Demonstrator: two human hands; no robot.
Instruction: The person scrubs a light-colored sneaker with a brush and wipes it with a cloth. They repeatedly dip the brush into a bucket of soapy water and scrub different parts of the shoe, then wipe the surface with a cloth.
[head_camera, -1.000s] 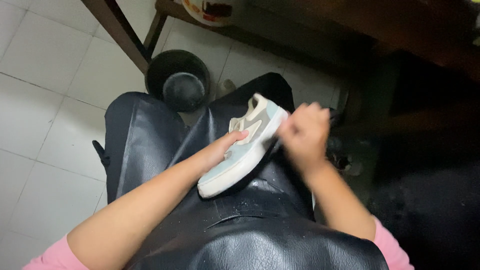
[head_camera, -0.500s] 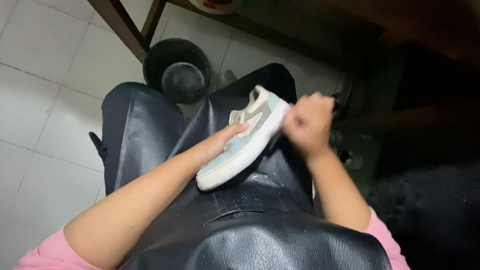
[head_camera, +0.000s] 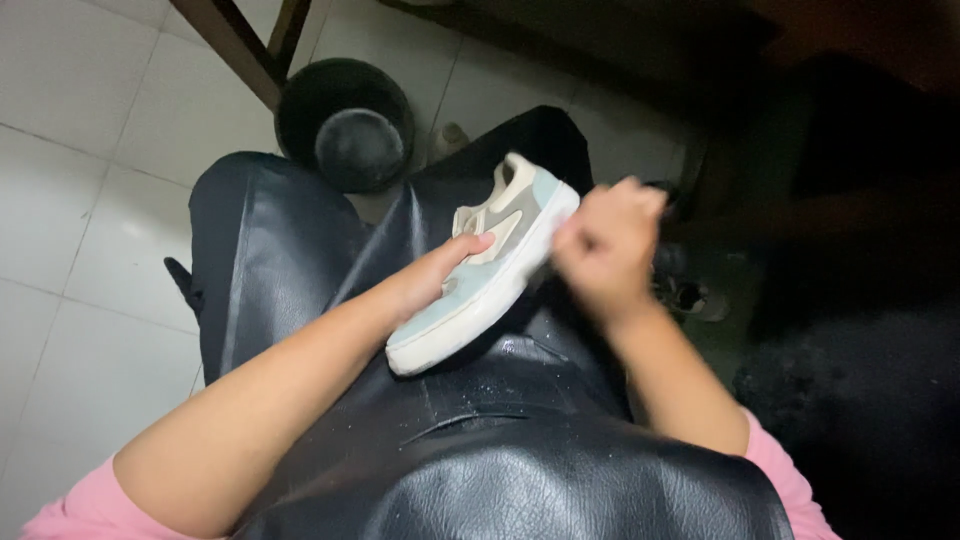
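Observation:
A pale blue, grey and cream sneaker (head_camera: 487, 290) with a white sole rests tilted on my lap, toe toward me. My left hand (head_camera: 432, 275) holds it, fingers tucked into the shoe's opening and thumb along the outside. My right hand (head_camera: 605, 250) is a closed fist pressed against the sole's side near the heel, blurred by motion. A dark tip shows past its knuckles, seemingly a small brush, mostly hidden. A shiny black apron (head_camera: 480, 470) covers my lap, with white flecks under the shoe.
A black round bucket (head_camera: 345, 120) stands on the white tiled floor (head_camera: 80, 200) just beyond my left knee, beside a dark wooden leg (head_camera: 235, 45). To the right lies a dark, shadowed area with small objects (head_camera: 690, 295) on the floor.
My right fist has slid back and forth along the sole's edge near the heel. The left hand keeps the same hold on the shoe, and the view has drifted slightly.

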